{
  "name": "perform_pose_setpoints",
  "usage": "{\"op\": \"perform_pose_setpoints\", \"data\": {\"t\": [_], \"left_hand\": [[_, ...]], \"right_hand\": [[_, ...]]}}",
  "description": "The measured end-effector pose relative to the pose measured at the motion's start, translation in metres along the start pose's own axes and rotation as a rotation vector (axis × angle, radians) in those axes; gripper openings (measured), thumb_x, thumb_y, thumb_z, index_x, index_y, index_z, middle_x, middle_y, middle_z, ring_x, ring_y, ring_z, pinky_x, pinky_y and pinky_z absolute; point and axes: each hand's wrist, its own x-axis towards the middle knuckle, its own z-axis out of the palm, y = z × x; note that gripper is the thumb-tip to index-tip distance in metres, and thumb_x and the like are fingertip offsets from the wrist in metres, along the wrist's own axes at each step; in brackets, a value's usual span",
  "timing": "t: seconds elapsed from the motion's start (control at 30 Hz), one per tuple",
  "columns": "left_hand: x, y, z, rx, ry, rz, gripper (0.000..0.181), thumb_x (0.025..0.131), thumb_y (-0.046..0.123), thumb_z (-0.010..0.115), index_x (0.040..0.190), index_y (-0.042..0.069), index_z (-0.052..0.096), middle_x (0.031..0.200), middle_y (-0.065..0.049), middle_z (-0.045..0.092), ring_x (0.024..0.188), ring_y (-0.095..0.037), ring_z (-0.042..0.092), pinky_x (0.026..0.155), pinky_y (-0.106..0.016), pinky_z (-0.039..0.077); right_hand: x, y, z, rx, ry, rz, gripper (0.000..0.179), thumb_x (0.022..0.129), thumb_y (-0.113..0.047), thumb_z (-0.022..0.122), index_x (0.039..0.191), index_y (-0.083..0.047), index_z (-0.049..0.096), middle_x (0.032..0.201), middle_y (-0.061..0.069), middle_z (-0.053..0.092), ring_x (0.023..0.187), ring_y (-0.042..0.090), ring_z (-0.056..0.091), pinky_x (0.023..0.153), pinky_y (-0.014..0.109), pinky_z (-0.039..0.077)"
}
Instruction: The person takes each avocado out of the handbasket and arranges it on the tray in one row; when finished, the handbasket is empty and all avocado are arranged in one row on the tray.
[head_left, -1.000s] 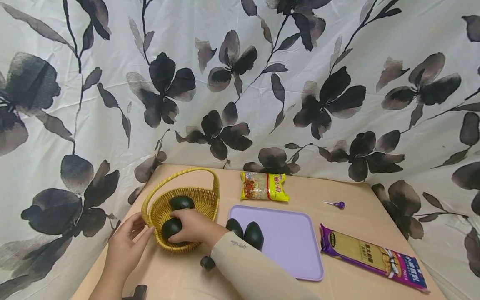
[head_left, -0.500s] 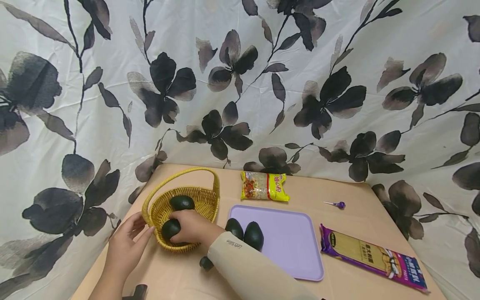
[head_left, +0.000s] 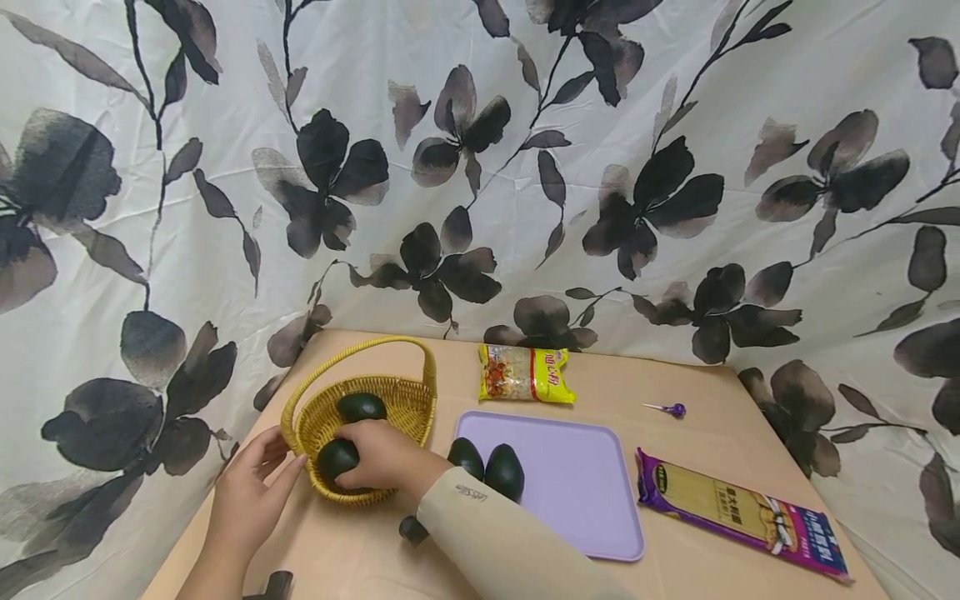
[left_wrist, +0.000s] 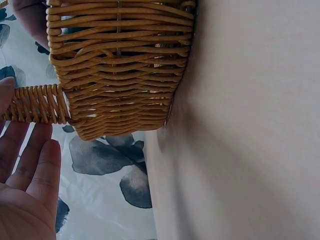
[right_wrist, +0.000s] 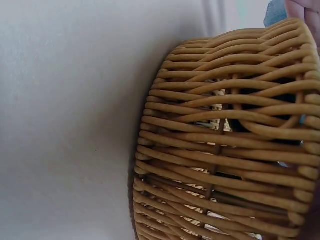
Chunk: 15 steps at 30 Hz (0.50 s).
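A yellow wicker basket [head_left: 416, 408] with a tall arched handle stands at the left of the table. My left hand [head_left: 251, 492] grips the base of its handle at the near left side, thumb on one face and fingers on the other, as the left wrist view shows. My right hand [head_left: 382, 454] reaches over the basket's near rim and holds a dark green avocado [head_left: 337, 460] low inside it. Another avocado [head_left: 362, 407] lies in the basket just behind. In the right wrist view the basket's woven wall [right_wrist: 225, 135] hides most of the right hand.
A lilac tray [head_left: 573, 483] right of the basket bears two avocados [head_left: 505, 472], partly behind my right sleeve. A yellow food packet [head_left: 525, 374] lies behind the tray. A purple lollipop [head_left: 677, 410] and a long purple pasta packet [head_left: 742, 512] lie to the right.
My right hand has shifted slightly left within the basket with the avocado in its grip. My left hand stays at the handle, and the other things lie as before.
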Motion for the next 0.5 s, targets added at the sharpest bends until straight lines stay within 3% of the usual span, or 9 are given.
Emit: {"op": "perform_pose_setpoints", "data": {"t": [0.33, 0.5], "left_hand": [[0.000, 0.000, 0.000, 0.001, -0.003, -0.013, 0.056, 0.091, 0.013, 0.079, 0.141, 0.006, 0.056, 0.124, -0.013, 0.068, 0.117, -0.031, 0.065, 0.090, 0.005, 0.043], [0.000, 0.000, 0.001, -0.002, 0.000, -0.006, 0.055, 0.091, 0.012, 0.079, 0.141, 0.005, 0.056, 0.123, -0.013, 0.068, 0.116, -0.031, 0.065, 0.089, 0.008, 0.040]], "right_hand": [[-0.006, 0.005, -0.004, 0.074, 0.031, -0.028, 0.065, 0.081, -0.042, 0.086, 0.140, -0.026, 0.062, 0.129, -0.015, 0.066, 0.106, -0.002, 0.061, 0.087, 0.010, 0.052], [-0.013, 0.006, -0.009, 0.163, 0.050, -0.029, 0.064, 0.081, -0.042, 0.086, 0.138, -0.027, 0.063, 0.126, -0.016, 0.067, 0.104, -0.002, 0.060, 0.085, 0.011, 0.052]]}}
